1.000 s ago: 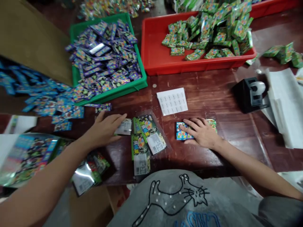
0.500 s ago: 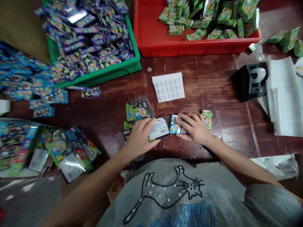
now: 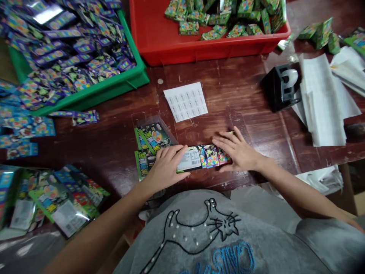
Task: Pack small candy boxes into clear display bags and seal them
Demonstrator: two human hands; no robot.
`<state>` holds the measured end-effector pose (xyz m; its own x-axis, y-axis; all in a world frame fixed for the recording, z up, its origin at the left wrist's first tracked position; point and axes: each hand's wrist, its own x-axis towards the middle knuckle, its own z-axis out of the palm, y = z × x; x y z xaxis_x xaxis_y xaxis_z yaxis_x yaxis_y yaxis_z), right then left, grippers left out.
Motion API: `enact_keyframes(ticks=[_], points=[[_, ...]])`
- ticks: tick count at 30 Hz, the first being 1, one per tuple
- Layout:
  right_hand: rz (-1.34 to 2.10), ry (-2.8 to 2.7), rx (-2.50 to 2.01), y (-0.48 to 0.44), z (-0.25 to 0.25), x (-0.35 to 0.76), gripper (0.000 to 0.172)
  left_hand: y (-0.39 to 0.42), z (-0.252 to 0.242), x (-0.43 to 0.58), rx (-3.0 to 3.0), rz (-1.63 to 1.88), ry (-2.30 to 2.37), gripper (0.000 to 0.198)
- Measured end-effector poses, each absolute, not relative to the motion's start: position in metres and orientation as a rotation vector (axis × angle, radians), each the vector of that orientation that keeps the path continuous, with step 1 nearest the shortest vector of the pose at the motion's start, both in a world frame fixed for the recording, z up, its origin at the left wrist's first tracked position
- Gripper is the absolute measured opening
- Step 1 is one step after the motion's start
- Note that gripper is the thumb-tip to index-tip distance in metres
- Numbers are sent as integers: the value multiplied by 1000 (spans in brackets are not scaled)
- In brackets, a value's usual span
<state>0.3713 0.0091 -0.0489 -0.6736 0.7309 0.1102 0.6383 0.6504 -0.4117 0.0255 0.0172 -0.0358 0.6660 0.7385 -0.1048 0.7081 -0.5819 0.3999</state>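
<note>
My left hand grips the left part of a black and green package with a white barcode label, lying on the table. At the package's right end small colourful boxes stand in a row: a blue one, a purple one and a red one. Spread over the red box, the fingers of my right hand press on its right side. Beyond my left hand lie black and green packages in clear plastic.
Behind are a green bin of purple packets and a red bin of green packets. A sticker sheet lies mid-table. A tape dispenser and papers are right; filled packages lie left.
The view has shifted to the right. Purple and red boxes now show beside the blue one, which sits against the labelled package. My right hand has moved from the blue box onto the red one.
</note>
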Motion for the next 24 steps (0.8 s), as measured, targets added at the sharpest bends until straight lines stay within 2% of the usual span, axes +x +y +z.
enact_keyframes(ticks=[4,16,20,24], points=[[608,-2574,-1059,14,-57,367,86,17,-39,34,2450,138,1093,94],[667,-2509,-1075,18,-55,352,77,20,-41,41,2366,134,1124,92],[652,-2502,-1091,13,-56,347,85,17,-42,47,2366,150,1146,93],[638,-2545,-1130,8,-50,367,112,15,-44,46,2392,167,1145,93]])
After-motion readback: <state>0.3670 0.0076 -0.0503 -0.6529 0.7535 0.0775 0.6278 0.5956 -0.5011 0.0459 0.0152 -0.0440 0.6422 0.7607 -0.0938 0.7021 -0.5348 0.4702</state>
